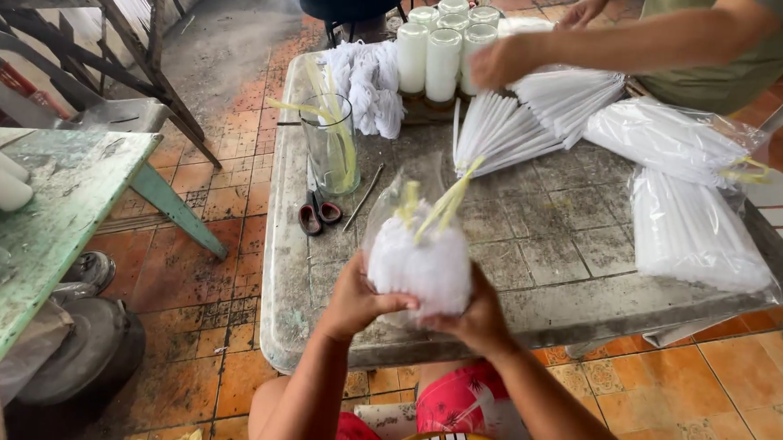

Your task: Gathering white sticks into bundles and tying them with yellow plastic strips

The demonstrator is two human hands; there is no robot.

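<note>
My left hand [358,300] and my right hand [476,318] both grip a clear plastic bag [420,262] packed with thin white sticks, held upright over the near edge of a worn grey table [551,246]. Pale yellow ties [446,205] stick up from the bag's mouth. Across the table another person's hand [498,63] rests on fanned bundles of white sticks [512,128].
A tall glass [331,145] with yellow ties and red-handled scissors [318,214] sit at the table's left. White candles [440,57] and white string bundles [367,85] stand at the back. Filled bags [690,231] lie at right. A green bench [43,228] stands left, over pots [81,347].
</note>
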